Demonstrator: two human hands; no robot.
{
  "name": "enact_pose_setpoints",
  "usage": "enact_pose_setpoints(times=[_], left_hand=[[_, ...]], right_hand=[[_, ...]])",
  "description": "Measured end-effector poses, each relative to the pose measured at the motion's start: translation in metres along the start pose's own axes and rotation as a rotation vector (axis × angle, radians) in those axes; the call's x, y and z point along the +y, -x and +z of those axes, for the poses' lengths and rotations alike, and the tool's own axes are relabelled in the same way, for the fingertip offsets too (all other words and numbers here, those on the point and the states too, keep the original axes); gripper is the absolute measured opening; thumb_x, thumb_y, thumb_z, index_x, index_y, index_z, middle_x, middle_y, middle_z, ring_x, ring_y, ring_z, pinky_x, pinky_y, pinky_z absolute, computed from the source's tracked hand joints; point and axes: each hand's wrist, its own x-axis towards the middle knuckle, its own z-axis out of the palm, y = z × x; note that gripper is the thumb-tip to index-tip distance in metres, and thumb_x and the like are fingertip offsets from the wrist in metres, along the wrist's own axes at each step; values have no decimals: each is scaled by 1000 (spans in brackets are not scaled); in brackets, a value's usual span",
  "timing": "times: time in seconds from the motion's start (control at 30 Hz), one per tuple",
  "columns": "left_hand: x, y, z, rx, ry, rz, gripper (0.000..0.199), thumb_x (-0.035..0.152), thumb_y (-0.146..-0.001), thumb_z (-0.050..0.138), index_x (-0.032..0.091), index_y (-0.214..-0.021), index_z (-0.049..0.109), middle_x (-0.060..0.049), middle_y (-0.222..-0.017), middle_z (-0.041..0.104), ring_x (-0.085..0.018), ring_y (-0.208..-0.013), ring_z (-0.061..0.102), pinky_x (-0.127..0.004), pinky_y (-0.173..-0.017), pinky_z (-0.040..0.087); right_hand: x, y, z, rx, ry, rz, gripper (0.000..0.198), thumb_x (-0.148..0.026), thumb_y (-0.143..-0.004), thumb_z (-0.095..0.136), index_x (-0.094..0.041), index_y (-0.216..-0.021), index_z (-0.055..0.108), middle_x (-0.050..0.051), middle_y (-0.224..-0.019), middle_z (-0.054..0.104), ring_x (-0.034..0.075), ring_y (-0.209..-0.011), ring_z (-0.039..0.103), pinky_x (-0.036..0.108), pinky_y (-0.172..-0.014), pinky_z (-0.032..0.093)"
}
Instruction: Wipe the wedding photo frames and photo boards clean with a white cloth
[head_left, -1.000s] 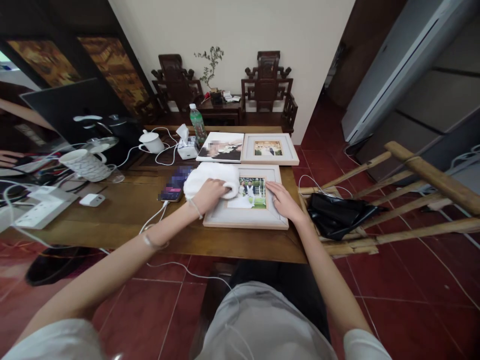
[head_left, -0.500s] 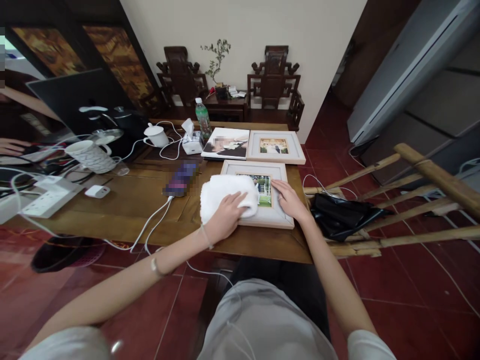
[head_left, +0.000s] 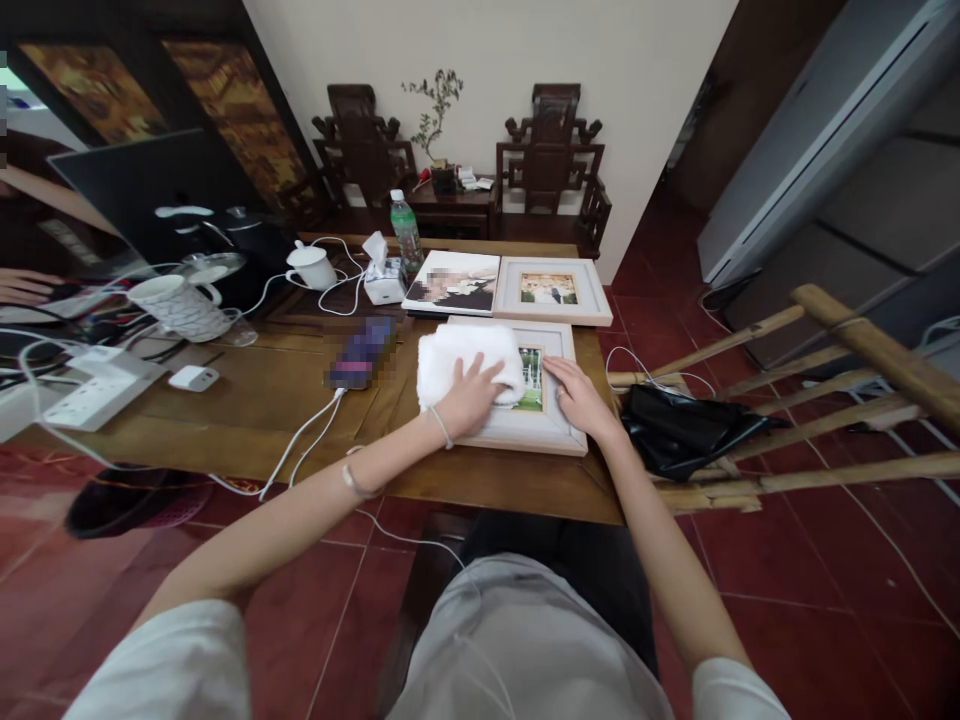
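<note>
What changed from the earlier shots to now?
The white cloth moved right across the framed photo, first nearer the person, then away, covering more of it. The left hand moved with it, fingers now more spread. The right hand stayed on the frame's right side.

Gap between phone (head_left: 364, 352) and cloth (head_left: 450, 358), tissue box (head_left: 385, 286) beyond, cables (head_left: 133, 322) perhaps tangled

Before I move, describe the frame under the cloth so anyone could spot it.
On the wooden table, look toward the right end. The pale frame lies in front; unlike the similar frame behind it, it is partly covered by a white cloth.
</note>
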Motion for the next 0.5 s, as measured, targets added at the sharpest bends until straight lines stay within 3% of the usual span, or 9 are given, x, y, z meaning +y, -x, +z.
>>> enact_pose_setpoints(times=[0.13,0.27,0.37,0.5], left_hand=[[26,45,-24,-139,99,119,54,1,-79,44,20,-128,56,-12,-148,42,-38,-134,37,-62,-99,42],[43,65,-32,-156,172,229,57,1,-80,40,21,-132,52,-9,-148,42,-34,-135,37,-56,-102,42],[45,55,-22,-81,130,184,59,1,-79,43,23,-133,52,-6,-155,31,-38,-139,31,-59,-104,39],[22,11,-3,12,40,33,58,0,-80,46,21,-133,54,-10,-158,23,-40,-143,20,-60,-111,29]], right_hand=[[-1,0,1,6,8,-3,66,1,-70,38,-14,-132,55,12,-138,55,24,-133,45,50,-116,31],[-2,0,0,3,-2,5,64,-1,-71,39,-14,-132,56,12,-138,55,25,-133,44,51,-116,30],[-1,0,-1,0,-11,9,64,-1,-71,40,-16,-132,56,11,-138,56,24,-133,44,51,-117,30],[0,0,0,3,-31,-4,66,-1,-71,40,-18,-133,55,10,-138,56,24,-133,44,52,-116,31]])
